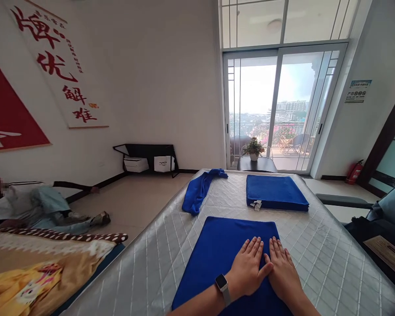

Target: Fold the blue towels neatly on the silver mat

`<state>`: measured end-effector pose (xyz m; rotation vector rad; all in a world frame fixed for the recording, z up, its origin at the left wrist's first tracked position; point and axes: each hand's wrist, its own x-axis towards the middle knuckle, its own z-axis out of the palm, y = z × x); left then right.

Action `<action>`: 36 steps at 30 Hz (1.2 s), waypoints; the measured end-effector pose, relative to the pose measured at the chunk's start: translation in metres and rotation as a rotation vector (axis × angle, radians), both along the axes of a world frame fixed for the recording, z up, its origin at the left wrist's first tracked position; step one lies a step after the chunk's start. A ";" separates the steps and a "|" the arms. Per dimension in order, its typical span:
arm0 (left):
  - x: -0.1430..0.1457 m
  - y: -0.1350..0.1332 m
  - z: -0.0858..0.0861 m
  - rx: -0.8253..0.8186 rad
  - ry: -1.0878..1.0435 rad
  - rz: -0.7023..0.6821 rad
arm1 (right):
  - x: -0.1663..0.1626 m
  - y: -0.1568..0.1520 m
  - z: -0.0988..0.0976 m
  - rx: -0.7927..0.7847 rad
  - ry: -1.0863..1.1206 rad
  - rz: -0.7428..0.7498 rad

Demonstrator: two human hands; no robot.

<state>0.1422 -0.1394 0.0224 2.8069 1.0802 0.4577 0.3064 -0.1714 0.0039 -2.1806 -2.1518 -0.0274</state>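
Both left hand (pixel 248 268) and right hand (pixel 285 273) lie flat, gripping nothing, on the blue cloth (pixel 222 250), on the near side of the folded stack (pixel 273 191); viewing remotely, I judge uneven sideways pressure could wrinkle the cloth or skew its edges.

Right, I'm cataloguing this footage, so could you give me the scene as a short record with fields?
left hand: open, palm down on the flat blue cloth; watch on its wrist
right hand: open, palm down on the same cloth, beside the left
surface: silver quilted cover
beyond, right: folded blue stack with white tags
beyond, left: crumpled blue cloth
background: glass sliding doors, potted plant
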 end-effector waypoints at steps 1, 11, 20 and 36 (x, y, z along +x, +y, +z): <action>-0.007 0.002 -0.003 -0.005 0.010 0.009 | -0.001 0.001 0.001 0.002 0.014 -0.016; -0.140 0.023 -0.005 -0.053 0.088 0.416 | 0.002 0.003 0.002 -0.009 0.118 -0.055; -0.183 0.028 -0.023 -0.057 0.026 0.534 | 0.009 0.007 0.000 -0.020 0.114 -0.051; -0.184 0.024 -0.008 -0.098 0.038 0.538 | 0.009 0.066 0.029 -0.040 0.080 -0.023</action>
